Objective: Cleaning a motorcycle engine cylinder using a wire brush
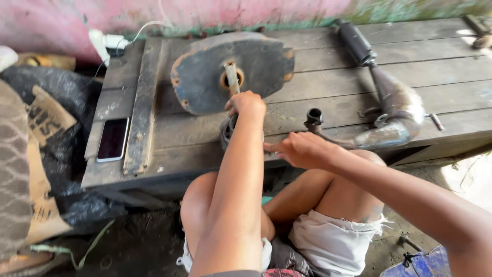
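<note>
A dark smartphone with a pale rim (113, 139) lies flat near the left edge of the weathered grey wooden desk (328, 77). A long rusty metal exhaust pipe with a black end (389, 97) lies across the desk's right part. A white plug and cable (110, 41) sit by the pink wall (205, 13). Torn brown cardboard (43, 118) rests on black plastic sheeting (66, 92) at the left.
</note>
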